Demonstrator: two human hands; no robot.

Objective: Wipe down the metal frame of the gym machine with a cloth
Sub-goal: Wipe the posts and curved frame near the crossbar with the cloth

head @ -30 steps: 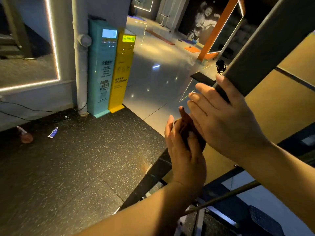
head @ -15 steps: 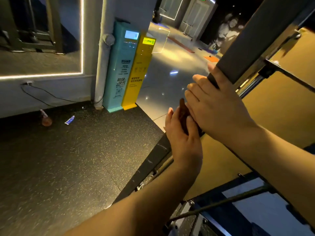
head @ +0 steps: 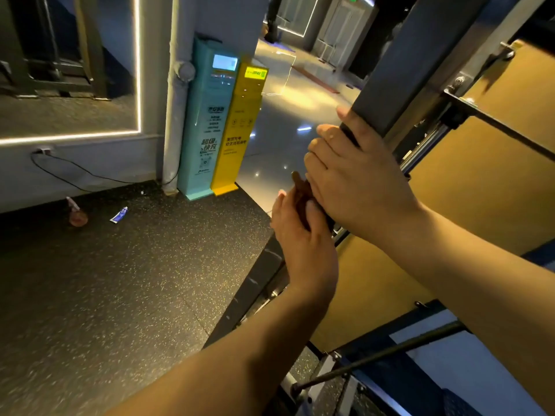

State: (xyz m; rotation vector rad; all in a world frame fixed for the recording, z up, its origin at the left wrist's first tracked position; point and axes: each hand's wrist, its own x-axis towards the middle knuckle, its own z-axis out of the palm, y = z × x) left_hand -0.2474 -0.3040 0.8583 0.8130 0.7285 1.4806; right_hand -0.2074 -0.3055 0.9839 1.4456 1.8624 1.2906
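At the far left, a wall mirror (head: 60, 70) is bordered by a glowing white light strip (head: 137, 70). Under it, a thin black cable (head: 90, 175) hangs from a wall socket down to the black speckled rubber floor (head: 120, 295). A small brown spray bottle (head: 77, 216) stands on this floor, and a small blue and white tube (head: 118, 214) lies near it.

Further right, a grey vertical pipe (head: 175, 115) runs up the wall corner. Next to it stand a tall teal charging kiosk (head: 207, 124) and a tall yellow charging kiosk (head: 240, 130), side by side and touching.

In the middle, the left hand (head: 303, 247) reaches up and grasps a folded reddish-brown cloth (head: 300, 190) between thumb and fingers, pressing it against the dark grey square metal frame beam (head: 414, 55). This beam crosses diagonally from the lower centre to the upper right. The cloth sits on the left face of the beam, and only its upper edge shows.

Just above, the right hand (head: 357, 181) clasps the beam with its fingers curled over the left edge, and it touches the cloth. At the right there is an ochre flat panel (head: 486, 190), with a thin dark rod (head: 390, 351) below it.
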